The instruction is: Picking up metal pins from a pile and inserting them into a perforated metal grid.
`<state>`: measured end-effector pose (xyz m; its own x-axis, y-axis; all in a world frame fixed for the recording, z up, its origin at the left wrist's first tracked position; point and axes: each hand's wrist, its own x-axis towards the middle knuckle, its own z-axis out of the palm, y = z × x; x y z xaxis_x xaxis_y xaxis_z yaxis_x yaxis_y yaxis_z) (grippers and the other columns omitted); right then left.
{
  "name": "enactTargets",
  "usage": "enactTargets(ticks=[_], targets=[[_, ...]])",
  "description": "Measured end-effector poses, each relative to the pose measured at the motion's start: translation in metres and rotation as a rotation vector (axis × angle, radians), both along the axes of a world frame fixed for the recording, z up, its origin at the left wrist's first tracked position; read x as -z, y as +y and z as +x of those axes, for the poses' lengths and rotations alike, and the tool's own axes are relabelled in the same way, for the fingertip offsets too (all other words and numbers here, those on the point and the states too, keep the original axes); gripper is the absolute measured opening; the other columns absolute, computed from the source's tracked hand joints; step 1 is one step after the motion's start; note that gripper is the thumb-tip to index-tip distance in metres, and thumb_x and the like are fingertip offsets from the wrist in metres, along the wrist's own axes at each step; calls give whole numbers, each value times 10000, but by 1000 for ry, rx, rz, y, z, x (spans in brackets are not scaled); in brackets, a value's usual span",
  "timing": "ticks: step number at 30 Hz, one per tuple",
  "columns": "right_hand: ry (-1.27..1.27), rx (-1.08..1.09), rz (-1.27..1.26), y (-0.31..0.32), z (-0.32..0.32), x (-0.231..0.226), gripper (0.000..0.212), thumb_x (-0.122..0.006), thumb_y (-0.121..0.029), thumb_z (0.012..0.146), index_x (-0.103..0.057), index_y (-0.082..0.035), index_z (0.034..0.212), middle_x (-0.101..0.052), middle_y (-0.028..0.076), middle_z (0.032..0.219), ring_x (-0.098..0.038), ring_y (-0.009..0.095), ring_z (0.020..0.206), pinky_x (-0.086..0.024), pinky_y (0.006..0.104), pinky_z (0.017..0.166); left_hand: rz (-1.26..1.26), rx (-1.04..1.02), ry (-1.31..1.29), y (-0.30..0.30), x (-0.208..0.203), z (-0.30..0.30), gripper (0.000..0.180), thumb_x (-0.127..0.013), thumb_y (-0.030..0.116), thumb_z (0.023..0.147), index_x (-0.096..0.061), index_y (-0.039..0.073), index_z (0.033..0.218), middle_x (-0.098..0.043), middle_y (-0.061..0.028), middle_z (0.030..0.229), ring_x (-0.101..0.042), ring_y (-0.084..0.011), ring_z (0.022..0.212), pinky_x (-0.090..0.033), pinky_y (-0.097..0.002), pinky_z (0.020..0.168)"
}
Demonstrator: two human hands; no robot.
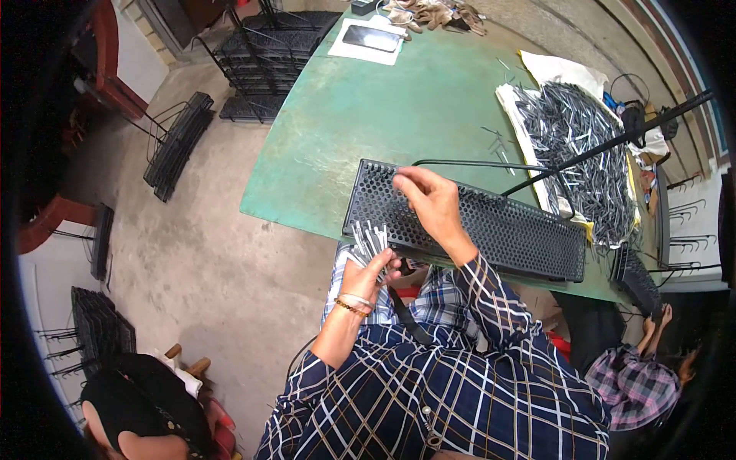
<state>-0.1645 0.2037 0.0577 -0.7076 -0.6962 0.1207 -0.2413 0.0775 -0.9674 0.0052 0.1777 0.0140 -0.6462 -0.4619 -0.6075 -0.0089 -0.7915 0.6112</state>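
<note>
A black perforated panel (510, 234) lies along the near edge of the green table, with bent black rods rising from its far side. My left hand (362, 282) is closed round a bunch of thin silver-grey strips (370, 239), which fan upward beside the panel's near left corner. Over the left part of the panel, my right hand (435, 208) has its thumb and fingertips pinched together. Whatever lies between those fingertips is too small or hidden to make out.
A heap of similar strips (575, 138) lies on white sacking at the right of the green table (368, 115). A phone (373, 38) and gloves (437, 14) sit far back. Black racks (268, 57) stand on the floor. People work at lower left (146, 406) and right (636, 383).
</note>
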Motion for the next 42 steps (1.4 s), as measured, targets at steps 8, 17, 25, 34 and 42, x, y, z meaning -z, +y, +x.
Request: enactTargets(ticks=[8, 17, 25, 34, 42], targets=[[578, 30, -159, -32, -17, 24, 119, -666, -87, 788, -654, -17, 883, -645, 110, 779, -599, 201, 620, -467, 282, 558, -66, 63, -2, 0, -3, -1, 168, -639, 115, 833, -597, 6, 954, -639, -80, 849, -624, -149, 731, -534, -254, 550], [821, -138, -85, -27, -11, 24, 133, -667, -104, 770, -653, -28, 878, -610, 92, 874, -602, 248, 754, -471, 331, 654, -181, 181, 27, -9, 7, 3, 199, -624, 125, 852, -562, 22, 1011, -614, -60, 815, -582, -106, 679, -467, -208, 518], [-154, -591, 205, 4, 1, -6, 215, -658, -188, 826, -676, 13, 903, -644, 57, 838, -572, 109, 784, -454, 245, 684, -350, 305, 154, -15, 6, 4, 175, -657, 132, 831, -544, 30, 918, -590, -11, 691, -517, -62, 504, -427, -195, 451], [-186, -202, -22, 10, -8, -3, 179, -642, -150, 843, -658, 22, 892, -616, -3, 759, -535, 55, 676, -439, 209, 599, -342, 397, 81, -12, 6, -3, 154, -635, 145, 850, -569, 38, 939, -590, -14, 693, -522, -73, 524, -411, -202, 439], [427, 30, -74, -11, -21, 14, 149, -647, -130, 828, -662, 8, 883, -607, 51, 707, -514, 92, 604, -405, 234, 535, -46, 211, 184, -8, 4, -3, 148, -631, 92, 842, -567, 23, 956, -602, -67, 788, -551, -119, 639, -422, -217, 474]])
